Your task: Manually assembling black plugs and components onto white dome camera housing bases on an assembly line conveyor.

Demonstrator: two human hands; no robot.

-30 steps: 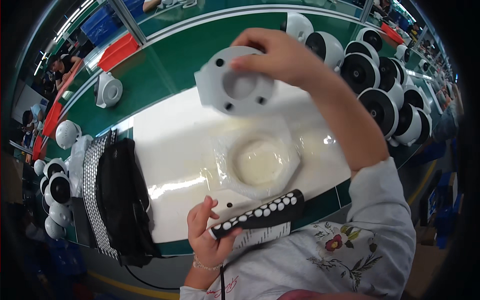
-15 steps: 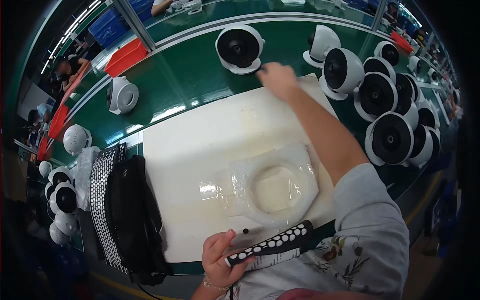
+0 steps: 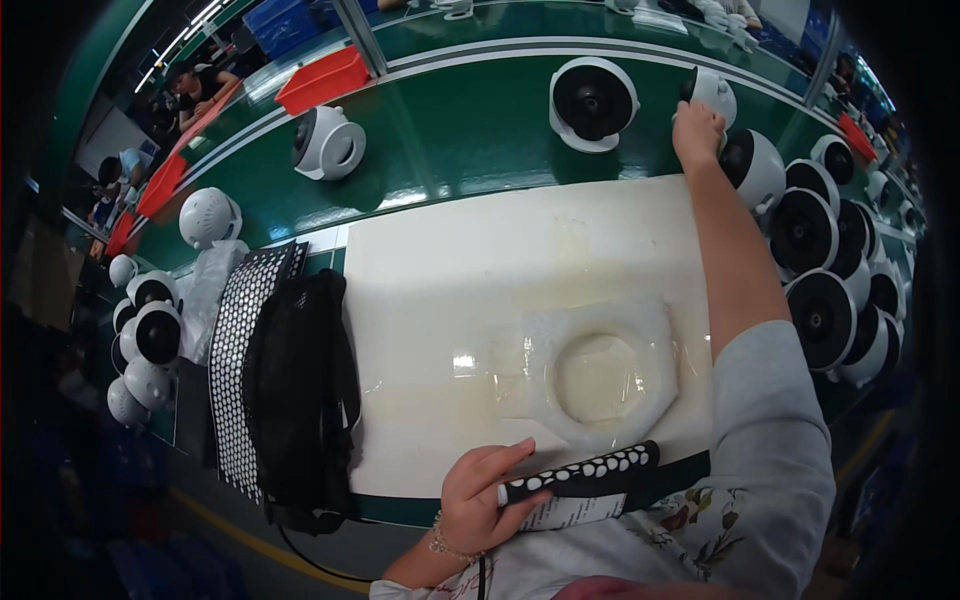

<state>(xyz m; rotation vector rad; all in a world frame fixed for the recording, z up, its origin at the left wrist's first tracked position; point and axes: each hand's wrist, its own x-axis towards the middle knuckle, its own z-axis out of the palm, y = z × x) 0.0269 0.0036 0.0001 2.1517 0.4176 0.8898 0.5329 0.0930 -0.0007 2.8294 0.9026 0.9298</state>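
Observation:
My left hand is closed on a curled black strip with white dots at the near edge of the work mat, its index finger stretched out. Below the strip shows a white printed label. My right hand reaches far out, its fingers curled against a white desk fan with a dark front. The fingertips are partly hidden there. Another white fan with a round black front stands left of that hand. On the cream mat lies a padded, translucent-wrapped pad with a round hollow.
Several fans crowd the right side, and more fans gather at the left. A black mesh bag lies beside dotted black sheets. One fan stands near a red tray. Other people sit beyond the metal post.
My right hand has moved from beside the middle fan to the fan farther right. The view has shifted to the right. My left hand keeps the dotted strip.

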